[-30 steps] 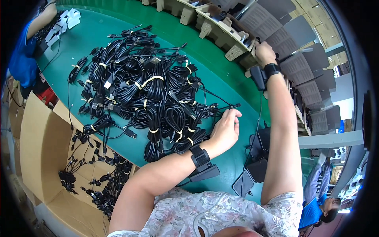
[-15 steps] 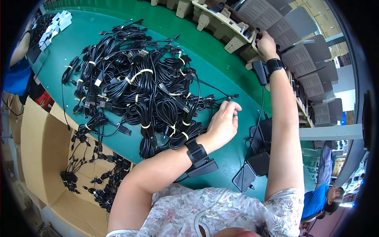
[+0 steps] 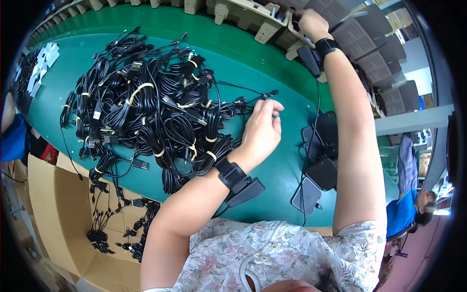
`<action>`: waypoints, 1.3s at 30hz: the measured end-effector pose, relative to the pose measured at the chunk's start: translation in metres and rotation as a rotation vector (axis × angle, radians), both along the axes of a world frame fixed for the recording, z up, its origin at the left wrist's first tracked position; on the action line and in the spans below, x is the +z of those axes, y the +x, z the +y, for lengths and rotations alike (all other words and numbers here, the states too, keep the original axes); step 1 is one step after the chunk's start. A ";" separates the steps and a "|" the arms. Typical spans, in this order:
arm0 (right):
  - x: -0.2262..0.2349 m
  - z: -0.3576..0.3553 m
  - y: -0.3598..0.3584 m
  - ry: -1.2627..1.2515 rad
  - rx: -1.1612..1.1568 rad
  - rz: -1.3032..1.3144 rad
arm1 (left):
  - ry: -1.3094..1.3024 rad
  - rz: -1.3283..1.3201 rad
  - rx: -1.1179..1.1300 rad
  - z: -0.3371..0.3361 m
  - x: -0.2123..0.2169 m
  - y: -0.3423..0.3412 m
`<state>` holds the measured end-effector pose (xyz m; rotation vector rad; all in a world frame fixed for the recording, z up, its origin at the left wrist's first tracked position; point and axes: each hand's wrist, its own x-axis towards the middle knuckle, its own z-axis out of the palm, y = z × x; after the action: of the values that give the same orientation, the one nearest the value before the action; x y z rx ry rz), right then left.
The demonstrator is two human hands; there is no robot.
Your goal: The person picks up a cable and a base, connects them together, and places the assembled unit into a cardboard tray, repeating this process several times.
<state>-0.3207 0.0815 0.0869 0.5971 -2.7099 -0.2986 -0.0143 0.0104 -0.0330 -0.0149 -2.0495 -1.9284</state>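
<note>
A big heap of black USB cables (image 3: 146,104), coiled and tied with pale bands, covers the left and middle of the green table. My left hand (image 3: 262,124) rests at the heap's right edge, beside loose cable ends; its fingers are loosely bent and apart, and I see nothing held in them. At the far side, my right hand (image 3: 313,24) reaches into a moulded pulp tray (image 3: 270,27). Its fingers are closed at the tray's end around something dark, mostly hidden. Both wrists wear black straps with small black boxes.
Black flat devices (image 3: 321,173) lie right of my left hand, with a thin cord running past them. An open cardboard box (image 3: 58,209) with more cables stands below the table's left edge. Grey printed cards (image 3: 377,70) line the far right. Other people sit at both sides.
The view has shifted, so the heap sits farther left. My right hand has moved a little left along the pulp tray. My left hand stays by the heap's right edge.
</note>
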 end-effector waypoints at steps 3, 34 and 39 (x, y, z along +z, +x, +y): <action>0.016 0.034 0.027 -0.061 0.135 0.145 | 0.007 0.013 -0.011 0.003 -0.002 0.000; 0.003 0.039 0.176 -1.119 0.346 -0.791 | 0.699 -0.056 -0.094 -0.002 0.020 0.006; 0.033 0.004 0.060 -1.150 0.484 -0.242 | 0.485 -0.073 -0.128 0.005 0.008 0.003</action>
<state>-0.2609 0.0851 0.1199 0.8631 -2.2684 1.3983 -0.0111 0.0152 -0.0251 0.0384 -1.6027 -2.4896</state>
